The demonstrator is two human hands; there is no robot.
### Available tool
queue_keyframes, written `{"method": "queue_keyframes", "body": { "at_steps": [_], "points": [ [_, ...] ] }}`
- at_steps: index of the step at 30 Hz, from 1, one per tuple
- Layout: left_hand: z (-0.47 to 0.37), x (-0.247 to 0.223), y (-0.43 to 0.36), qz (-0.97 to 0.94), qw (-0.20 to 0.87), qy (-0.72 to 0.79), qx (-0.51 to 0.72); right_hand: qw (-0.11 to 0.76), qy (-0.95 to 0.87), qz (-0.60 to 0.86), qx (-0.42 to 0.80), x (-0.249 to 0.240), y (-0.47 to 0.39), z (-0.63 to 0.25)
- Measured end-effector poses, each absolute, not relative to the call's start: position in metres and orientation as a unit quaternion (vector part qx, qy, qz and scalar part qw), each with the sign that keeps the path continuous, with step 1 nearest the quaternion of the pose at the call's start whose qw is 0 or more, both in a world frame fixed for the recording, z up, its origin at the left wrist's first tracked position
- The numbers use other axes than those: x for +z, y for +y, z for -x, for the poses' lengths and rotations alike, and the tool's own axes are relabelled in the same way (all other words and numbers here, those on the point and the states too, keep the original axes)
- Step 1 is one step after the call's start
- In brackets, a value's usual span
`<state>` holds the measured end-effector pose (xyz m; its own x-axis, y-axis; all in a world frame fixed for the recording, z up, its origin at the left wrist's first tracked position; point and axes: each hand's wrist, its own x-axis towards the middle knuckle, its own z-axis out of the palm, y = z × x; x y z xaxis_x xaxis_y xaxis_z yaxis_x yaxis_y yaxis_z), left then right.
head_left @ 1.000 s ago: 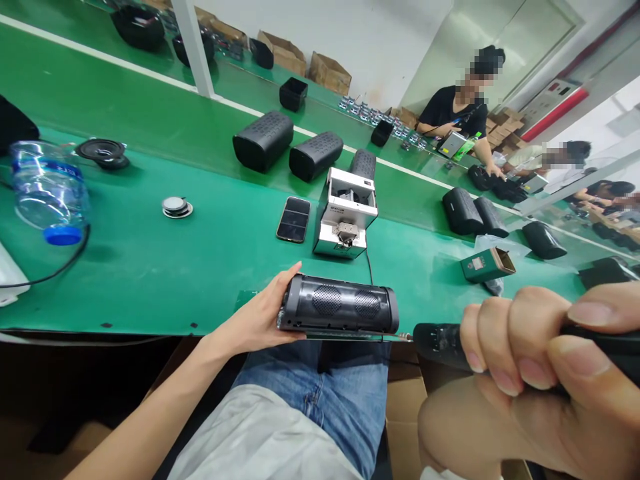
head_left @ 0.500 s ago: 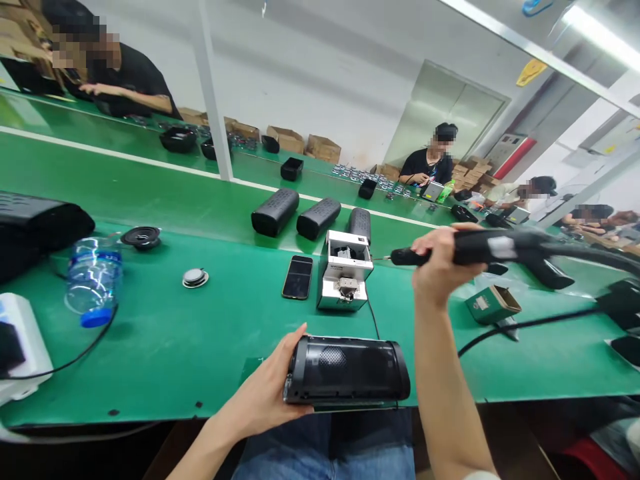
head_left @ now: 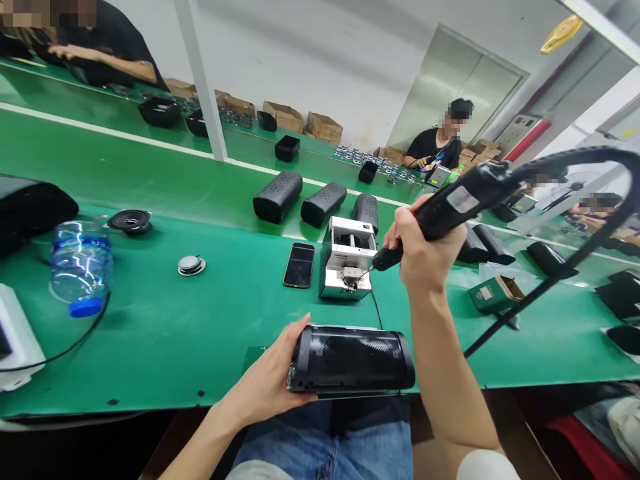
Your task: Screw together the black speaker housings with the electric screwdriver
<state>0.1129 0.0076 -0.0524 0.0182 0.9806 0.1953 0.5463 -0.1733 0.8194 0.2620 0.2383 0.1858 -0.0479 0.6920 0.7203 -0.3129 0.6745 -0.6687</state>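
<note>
My left hand [head_left: 280, 370] grips the left end of a black speaker housing [head_left: 355, 360] at the table's near edge, its glossy perforated face turned up. My right hand [head_left: 425, 247] is wrapped round a black electric screwdriver [head_left: 450, 203], tilted with its cable end up to the right. The bit points down-left and reaches the front of a white screw feeder [head_left: 349, 259], at its small metal pickup block [head_left: 351, 275]. Whether a screw sits on the bit is too small to tell.
Left of the feeder lies a phone [head_left: 299, 265]. Further left are a small round metal part [head_left: 191, 265], a speaker driver [head_left: 130, 221] and a plastic bottle [head_left: 81, 267]. Several black housings [head_left: 278, 196] stand behind. A green box [head_left: 496, 293] is at right, near the screwdriver's cable [head_left: 555, 267]. Co-workers sit beyond.
My right hand has moved left and turned the screwdriver from nearly level to tilted, bringing its bit from beside the feeder to its front block. The left hand still holds the housing.
</note>
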Motion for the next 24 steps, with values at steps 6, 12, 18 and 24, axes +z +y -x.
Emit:
{"method": "queue_keyframes", "body": {
  "at_steps": [6, 12, 18, 24],
  "points": [
    [-0.111, -0.052, 0.007, -0.654, 0.284, 0.583, 0.389, 0.676, -0.595, 0.201, 0.386, 0.182, 0.246, -0.256],
    [-0.110, -0.048, 0.008, -0.656, 0.287, 0.586, 0.379, 0.698, -0.598, 0.165, 0.358, 0.187, 0.245, -0.258],
    [-0.111, -0.049, 0.008, -0.653, 0.286, 0.586, 0.385, 0.678, -0.598, 0.208, 0.372, 0.183, 0.255, -0.248],
    [-0.110, -0.049, 0.008, -0.648, 0.291, 0.591, 0.382, 0.678, -0.595, 0.216, 0.375, 0.178, 0.255, -0.245]
  ]
}}
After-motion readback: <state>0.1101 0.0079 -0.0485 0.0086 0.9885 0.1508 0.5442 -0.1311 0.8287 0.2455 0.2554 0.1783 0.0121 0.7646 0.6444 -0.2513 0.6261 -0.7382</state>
